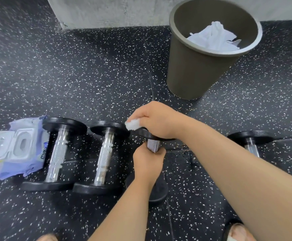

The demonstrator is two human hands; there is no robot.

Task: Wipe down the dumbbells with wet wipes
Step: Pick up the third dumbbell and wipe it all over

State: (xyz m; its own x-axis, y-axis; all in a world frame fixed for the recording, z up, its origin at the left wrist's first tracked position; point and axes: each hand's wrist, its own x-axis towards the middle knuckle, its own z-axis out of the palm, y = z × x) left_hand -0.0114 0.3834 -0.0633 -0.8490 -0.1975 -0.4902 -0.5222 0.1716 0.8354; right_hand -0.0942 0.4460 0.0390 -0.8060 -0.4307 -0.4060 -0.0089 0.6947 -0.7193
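Head view: the left hand (147,164) is curled round the knurled handle of the held dumbbell (153,145), while the right hand (157,122) pinches a bunched white wet wipe (132,124) against its far plate. Just left of it, the neighbouring dumbbell (104,159) and the leftmost dumbbell (57,153) lie side by side on the speckled floor (89,75). A 4th dumbbell (251,141) shows beyond the right forearm. The wipes pack (18,148), lid open, touches the leftmost dumbbell. Further off, the bin (197,70) holds crumpled white wipes (214,37).
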